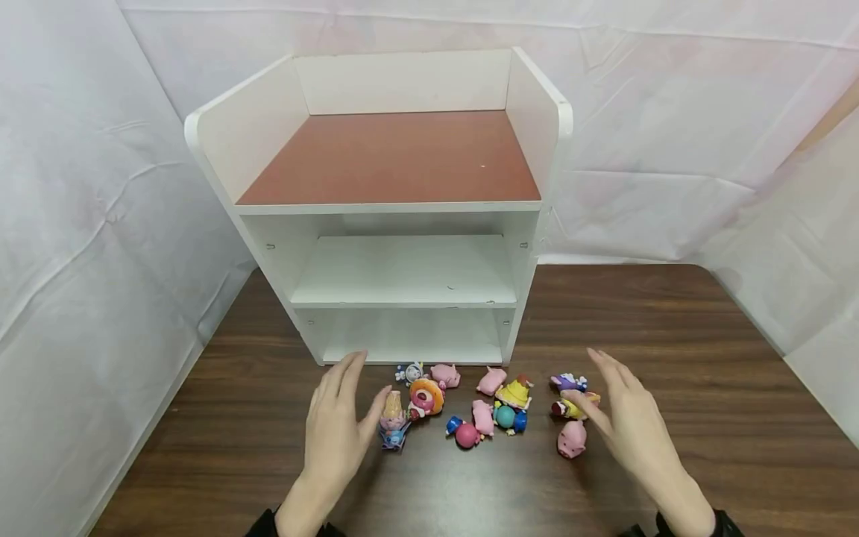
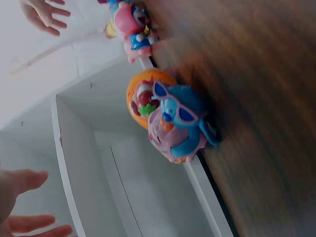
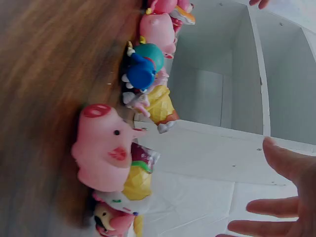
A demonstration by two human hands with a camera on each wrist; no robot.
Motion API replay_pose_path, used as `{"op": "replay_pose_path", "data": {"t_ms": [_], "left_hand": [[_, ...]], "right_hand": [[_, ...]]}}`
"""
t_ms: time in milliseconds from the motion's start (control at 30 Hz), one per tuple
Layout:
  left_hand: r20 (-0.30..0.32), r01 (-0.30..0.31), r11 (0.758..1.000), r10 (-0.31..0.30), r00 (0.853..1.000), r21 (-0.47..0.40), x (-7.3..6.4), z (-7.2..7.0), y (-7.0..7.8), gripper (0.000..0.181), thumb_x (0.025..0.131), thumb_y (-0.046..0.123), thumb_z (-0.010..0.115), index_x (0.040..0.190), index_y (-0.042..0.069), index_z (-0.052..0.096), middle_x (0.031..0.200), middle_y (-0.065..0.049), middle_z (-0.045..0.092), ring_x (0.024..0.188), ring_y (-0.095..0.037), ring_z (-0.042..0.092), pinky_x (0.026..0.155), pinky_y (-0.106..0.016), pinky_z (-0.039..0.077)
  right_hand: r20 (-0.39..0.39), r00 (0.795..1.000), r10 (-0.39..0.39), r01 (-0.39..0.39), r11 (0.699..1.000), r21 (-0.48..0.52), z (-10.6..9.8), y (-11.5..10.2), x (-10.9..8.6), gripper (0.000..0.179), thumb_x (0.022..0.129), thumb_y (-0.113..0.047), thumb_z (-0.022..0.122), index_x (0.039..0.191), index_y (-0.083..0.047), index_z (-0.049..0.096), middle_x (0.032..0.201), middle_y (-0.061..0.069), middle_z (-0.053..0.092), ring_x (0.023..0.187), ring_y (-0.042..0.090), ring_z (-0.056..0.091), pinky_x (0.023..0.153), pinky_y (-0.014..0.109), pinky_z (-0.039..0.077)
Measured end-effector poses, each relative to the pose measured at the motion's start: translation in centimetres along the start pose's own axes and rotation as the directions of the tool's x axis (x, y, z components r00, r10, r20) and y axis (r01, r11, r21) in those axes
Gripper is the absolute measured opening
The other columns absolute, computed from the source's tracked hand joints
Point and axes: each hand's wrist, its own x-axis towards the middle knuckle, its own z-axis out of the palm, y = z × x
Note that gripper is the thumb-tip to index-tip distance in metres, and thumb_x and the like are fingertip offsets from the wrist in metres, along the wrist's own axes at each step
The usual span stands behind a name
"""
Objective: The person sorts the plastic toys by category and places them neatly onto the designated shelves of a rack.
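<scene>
My left hand [image 1: 335, 429] hovers over the table with its fingers extended, left of a blue-and-pink figurine with sunglasses [image 2: 182, 111]. Beside that figurine lies an orange ring-shaped toy [image 1: 432, 395] with a pink figure in it. My right hand [image 1: 631, 425] is held with straight fingers just right of a pink toy pig [image 3: 101, 153]. A yellow figurine [image 1: 577, 403] and a purple one [image 1: 567, 382] lie behind the pig. Nothing is held in either hand. Between the hands lie small pink pigs [image 1: 482, 418] and a teal-and-blue figurine [image 1: 510, 418].
A white shelf unit [image 1: 403, 306] with a brown top panel [image 1: 409, 156] stands behind the toys on the dark wooden table [image 1: 637, 321]. White cloth [image 1: 671, 149] hangs around the back and sides.
</scene>
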Motion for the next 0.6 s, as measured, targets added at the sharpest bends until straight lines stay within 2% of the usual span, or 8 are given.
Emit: {"op": "replay_pose_path", "data": {"t_ms": [133,300,400,600], "left_hand": [[-0.136,-0.023,0.997,0.013,0.991,-0.073,0.8,-0.1,-0.5,0.043,0.077,0.019,0.065,0.112,-0.003,0.055,0.105,-0.017,0.056,0.092,-0.03,0.053,0.079,-0.041,0.043],[-0.277,-0.044,0.987,0.0,0.961,-0.152,1.9,-0.1,-1.3,0.036,0.078,0.014,0.061,0.108,-0.005,0.057,0.102,-0.019,0.057,0.093,-0.032,0.051,0.079,-0.039,0.042],[-0.318,-0.03,0.983,-0.029,0.948,-0.179,2.6,-0.2,-1.9,0.039,0.075,0.007,0.064,0.111,-0.006,0.055,0.107,-0.02,0.054,0.098,-0.032,0.049,0.082,-0.039,0.04],[-0.363,0.02,0.984,-0.085,0.928,-0.18,4.2,-0.4,-3.4,0.051,0.075,0.002,0.066,0.12,-0.006,0.046,0.118,-0.023,0.044,0.109,-0.033,0.041,0.09,-0.043,0.034]], "right_hand": [[-0.071,0.997,-0.029,0.033,0.998,0.048,0.1,-0.2,0.8,0.056,0.072,-0.011,0.072,0.12,0.005,0.047,0.11,0.024,0.053,0.096,0.039,0.053,0.073,0.05,0.044],[-0.16,0.987,-0.021,0.04,0.993,0.115,0.5,-0.6,1.9,0.051,0.071,-0.006,0.073,0.116,0.004,0.051,0.104,0.019,0.058,0.089,0.032,0.057,0.071,0.045,0.046],[-0.197,0.98,-0.023,0.055,0.986,0.158,0.7,-0.9,2.5,0.051,0.071,-0.004,0.072,0.116,0.003,0.051,0.103,0.017,0.059,0.088,0.03,0.057,0.072,0.041,0.046],[-0.238,0.971,-0.032,0.086,0.972,0.219,1.1,-1.9,4.1,0.059,0.071,-0.002,0.072,0.124,0.0,0.046,0.113,0.017,0.053,0.094,0.029,0.055,0.076,0.039,0.046]]}}
